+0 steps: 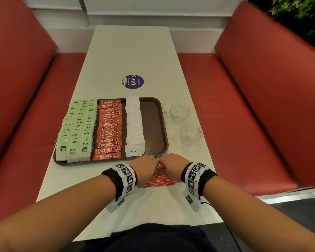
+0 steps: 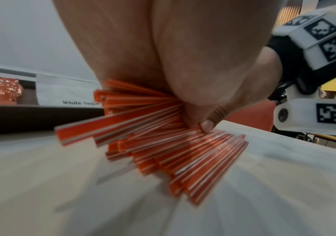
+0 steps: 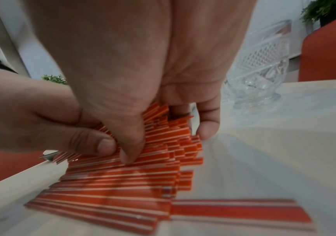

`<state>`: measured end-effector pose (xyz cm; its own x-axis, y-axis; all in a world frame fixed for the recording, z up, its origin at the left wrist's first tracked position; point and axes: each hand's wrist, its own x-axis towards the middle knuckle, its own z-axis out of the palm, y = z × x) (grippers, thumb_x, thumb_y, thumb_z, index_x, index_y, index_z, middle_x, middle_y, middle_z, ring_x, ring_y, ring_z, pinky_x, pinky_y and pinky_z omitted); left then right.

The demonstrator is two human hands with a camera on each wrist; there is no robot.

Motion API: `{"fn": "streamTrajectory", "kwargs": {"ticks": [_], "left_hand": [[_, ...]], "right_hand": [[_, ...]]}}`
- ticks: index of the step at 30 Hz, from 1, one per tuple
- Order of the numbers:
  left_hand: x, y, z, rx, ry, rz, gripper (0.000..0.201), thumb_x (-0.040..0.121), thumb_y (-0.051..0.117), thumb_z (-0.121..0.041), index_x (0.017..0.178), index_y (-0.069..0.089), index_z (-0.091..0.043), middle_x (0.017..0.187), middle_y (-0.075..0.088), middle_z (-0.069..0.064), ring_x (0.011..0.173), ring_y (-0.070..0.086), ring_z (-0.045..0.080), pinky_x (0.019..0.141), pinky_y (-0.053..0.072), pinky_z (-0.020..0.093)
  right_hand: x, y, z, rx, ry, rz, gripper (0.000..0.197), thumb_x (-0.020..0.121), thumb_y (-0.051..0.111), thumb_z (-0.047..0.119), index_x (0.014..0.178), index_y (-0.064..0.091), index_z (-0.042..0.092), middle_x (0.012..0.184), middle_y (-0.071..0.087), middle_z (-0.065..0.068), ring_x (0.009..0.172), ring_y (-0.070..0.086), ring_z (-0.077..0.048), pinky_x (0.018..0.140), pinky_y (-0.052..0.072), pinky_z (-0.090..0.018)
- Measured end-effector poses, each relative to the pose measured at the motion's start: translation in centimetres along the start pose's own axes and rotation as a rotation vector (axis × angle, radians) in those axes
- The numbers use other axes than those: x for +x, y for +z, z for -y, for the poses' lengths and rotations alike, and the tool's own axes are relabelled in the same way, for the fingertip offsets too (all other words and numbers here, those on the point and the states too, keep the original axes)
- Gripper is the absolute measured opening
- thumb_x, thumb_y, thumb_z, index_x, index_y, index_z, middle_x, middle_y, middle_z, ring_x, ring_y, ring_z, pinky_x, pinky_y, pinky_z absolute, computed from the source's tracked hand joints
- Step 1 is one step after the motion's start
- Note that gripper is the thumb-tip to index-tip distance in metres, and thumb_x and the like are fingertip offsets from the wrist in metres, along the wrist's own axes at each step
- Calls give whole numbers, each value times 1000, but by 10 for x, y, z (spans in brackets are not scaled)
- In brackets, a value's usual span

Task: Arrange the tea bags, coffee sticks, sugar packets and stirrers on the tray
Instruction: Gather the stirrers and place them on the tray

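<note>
A: What have the hands got?

B: Both are curled onto the stirrers, a loose fan of thin red-and-white strips on the worktop, just beside the near edge of the tray. The left hand pinches one side of the heap and the right hand the other, so each grip is clamped on the strips, with the thumbs meeting over the middle.

A: How will they handle?

B: Light, flat and slick, I'd judge. They lie uneven at the ends, so a pinch at one tip would let them splay. Better to square them between both palms and take the bundle round its middle.

A: Anything readable?

B: On the tray, the coffee sticks read "Nescafé Classic" and the front sugar packet reads "White Sugar". The tea bags at the tray's left have green tags, too small to read. Beyond the tray a round sticker says "ClayGo". Two glass cups stand right of the tray.
</note>
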<state>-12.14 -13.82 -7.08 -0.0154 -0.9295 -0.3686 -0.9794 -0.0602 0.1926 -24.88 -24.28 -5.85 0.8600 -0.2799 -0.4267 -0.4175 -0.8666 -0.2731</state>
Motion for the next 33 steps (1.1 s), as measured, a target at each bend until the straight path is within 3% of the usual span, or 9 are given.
{"fn": "streamTrajectory", "kwargs": {"ticks": [5,18,24,29,33], "left_hand": [[1,-2,0,12,-8,36,41,102,50,-36,129,48,-6,129,54,15,119,51,31,99,41,40],[2,-11,-4,33,-52,9,28,104,38,-24,124,55,-11,125,62,11,112,60,28,97,48,38],[-1,-16,-2,6,-55,40,32,102,49,-33,127,51,-12,126,61,10,113,60,28,96,46,38],[-3,-30,-1,-41,-80,49,22,104,45,-28,120,52,-15,116,62,7,100,62,26,87,49,35],[-10,-46,3,-81,-86,18,16,104,44,-32,112,49,-19,99,64,6,79,55,20,72,40,30]], "right_hand": [[0,-1,0,11,-5,14,21,98,50,20,116,59,12,115,63,-11,105,59,-29,90,46,-38],[-1,-5,2,22,16,19,22,96,54,11,117,59,15,117,66,-9,104,63,-28,90,47,-35],[-5,-10,2,48,2,5,18,96,53,9,113,58,15,112,66,-9,102,63,-29,86,46,-34],[-8,-24,4,28,-41,-18,15,97,48,5,107,55,13,107,63,-10,96,61,-28,79,43,-32],[-8,-41,4,106,-62,-76,8,99,51,11,93,53,16,94,60,-5,84,56,-23,72,40,-31]]}}
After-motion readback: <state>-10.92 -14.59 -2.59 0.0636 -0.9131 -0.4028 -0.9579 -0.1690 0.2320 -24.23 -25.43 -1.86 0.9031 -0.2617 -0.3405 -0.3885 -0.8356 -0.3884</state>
